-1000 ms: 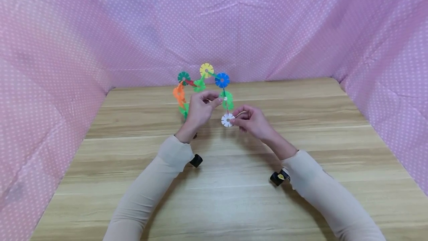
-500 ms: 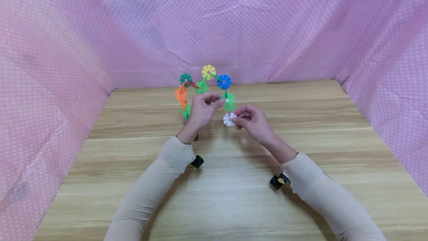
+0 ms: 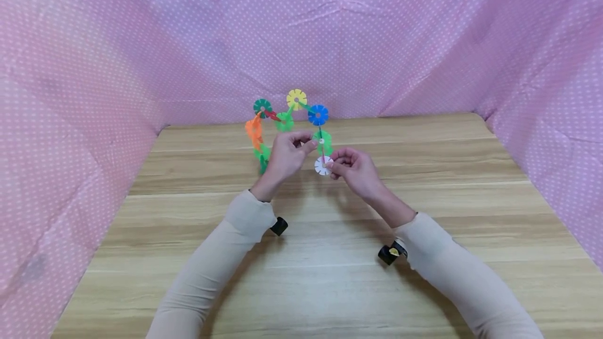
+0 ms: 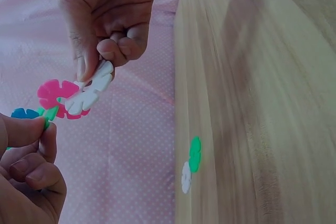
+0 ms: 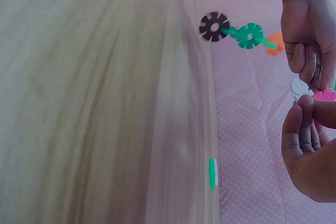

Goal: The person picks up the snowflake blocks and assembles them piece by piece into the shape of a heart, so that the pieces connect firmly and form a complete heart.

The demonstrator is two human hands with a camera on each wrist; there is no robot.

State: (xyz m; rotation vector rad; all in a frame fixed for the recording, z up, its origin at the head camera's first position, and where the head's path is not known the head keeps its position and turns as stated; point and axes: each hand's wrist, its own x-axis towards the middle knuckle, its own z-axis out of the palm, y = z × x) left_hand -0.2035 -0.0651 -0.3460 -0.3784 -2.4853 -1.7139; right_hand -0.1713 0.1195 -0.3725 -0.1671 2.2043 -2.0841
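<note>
**White disc at the end of the disc chain, pinched by the right hand**

White disc (image 3: 322,165) sits at the lower right end of the chain of snowflake discs (image 3: 287,119), held up above the wooden table (image 3: 330,276), roughly mid-table toward the far edge.

Surroundings:
- Chain arcs up from the white disc through light green (image 3: 323,142), blue (image 3: 317,114), yellow (image 3: 296,99), dark green (image 3: 261,106) and orange (image 3: 254,131) pieces.
- Pink dotted cloth (image 3: 94,67) walls in the table on three sides.
- Left wrist view shows a pink disc (image 4: 55,95) right behind the white one; not visible from the head view, so its place in the chain is unclear.
- Two loose discs, green and white (image 4: 191,163), lie touching each other at the table edge, well apart from the hands.
- Left hand hides the chain's lower middle from the head camera.

Fingers:
- Right hand (image 3: 356,170): thumb and forefinger pinch the white disc's rim, other fingers curled in.
- Left hand (image 3: 284,156): fingers curled, thumb and forefinger tips pinching the light green piece just above the white disc.
</note>
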